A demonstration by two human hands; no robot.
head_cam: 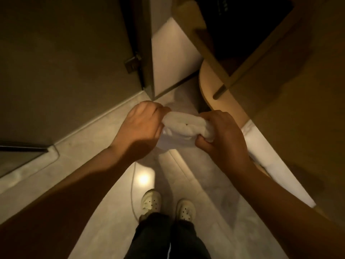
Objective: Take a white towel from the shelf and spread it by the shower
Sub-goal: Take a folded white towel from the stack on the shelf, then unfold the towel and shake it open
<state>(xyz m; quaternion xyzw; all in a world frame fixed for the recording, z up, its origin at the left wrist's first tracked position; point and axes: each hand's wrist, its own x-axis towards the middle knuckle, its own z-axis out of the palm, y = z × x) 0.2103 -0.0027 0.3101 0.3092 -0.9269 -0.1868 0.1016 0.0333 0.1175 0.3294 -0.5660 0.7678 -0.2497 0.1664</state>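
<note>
A white towel (183, 128) hangs bunched between both my hands, above the pale floor in the middle of the view. My left hand (143, 126) grips its left end with closed fingers. My right hand (224, 135) clutches its right end. The towel's lower part droops a little below my hands. The wooden shelf unit (261, 58) rises at the right, with a dark opening at the top. The glass shower wall (65, 62) with a dark door frame and a metal hinge (132, 63) stands at the left.
A raised stone threshold (97, 118) runs diagonally along the foot of the glass wall. My feet in pale perforated shoes (151, 200) stand on the tiled floor below my hands. A white panel (173, 57) stands behind the door frame. A thin cord trails on the floor by my left foot.
</note>
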